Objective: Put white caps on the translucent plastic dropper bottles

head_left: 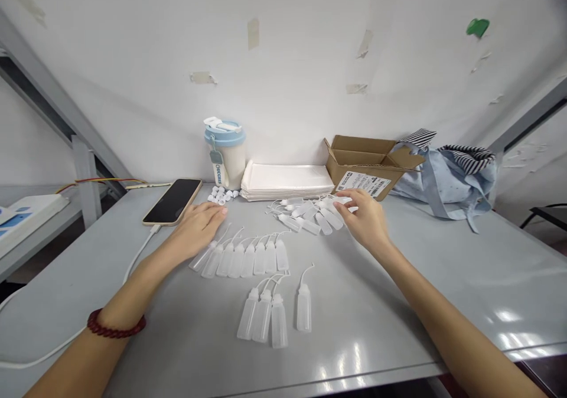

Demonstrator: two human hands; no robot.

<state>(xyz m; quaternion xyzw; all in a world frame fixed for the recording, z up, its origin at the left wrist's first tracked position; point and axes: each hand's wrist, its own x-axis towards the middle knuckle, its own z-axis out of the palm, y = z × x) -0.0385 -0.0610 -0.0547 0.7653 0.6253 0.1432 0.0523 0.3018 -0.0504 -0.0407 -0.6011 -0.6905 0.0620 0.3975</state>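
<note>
Probably light, squeezable dropper bottles (237, 260); pinch mid-body. Left hand (199, 228) open; can't tell if your right hand (365, 218) grips.

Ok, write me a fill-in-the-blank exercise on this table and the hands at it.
1. The hand at the jumbled pile of bottles is the person's ____ one.
2. A lone bottle lies beside a cluster of ____ bottles.
3. The phone is plugged into a white ____.
4. The lid of the cup is light ____.

Missing words: right; three; cable; blue.
</note>
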